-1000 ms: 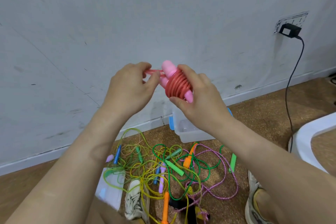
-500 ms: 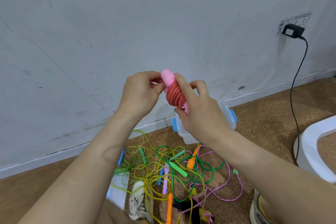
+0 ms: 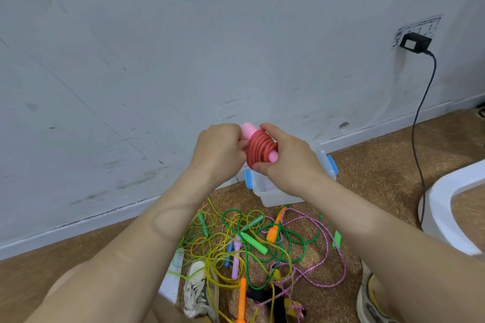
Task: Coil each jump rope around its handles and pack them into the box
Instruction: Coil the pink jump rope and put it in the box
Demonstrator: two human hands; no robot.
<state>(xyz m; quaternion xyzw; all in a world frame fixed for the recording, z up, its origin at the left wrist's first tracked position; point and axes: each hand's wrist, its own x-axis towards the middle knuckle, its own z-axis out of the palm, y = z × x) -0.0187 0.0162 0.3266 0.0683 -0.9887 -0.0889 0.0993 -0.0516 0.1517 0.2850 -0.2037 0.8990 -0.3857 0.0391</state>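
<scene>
Mid-frame, the right hand had its grip clamped round the red rope coiled on its pink handles, the left hand pinched the coil's left side, and tucking the end in tight looked wise before dropping it into the box just below.

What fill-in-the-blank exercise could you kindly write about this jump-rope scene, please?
The left hand and right hand hold a red rubber rope coiled around ____ plastic handles. The clear plastic box below them has ____ latches. The tangled loose ropes lie on the brown ____.
Missing words: pink, blue, floor.
</scene>
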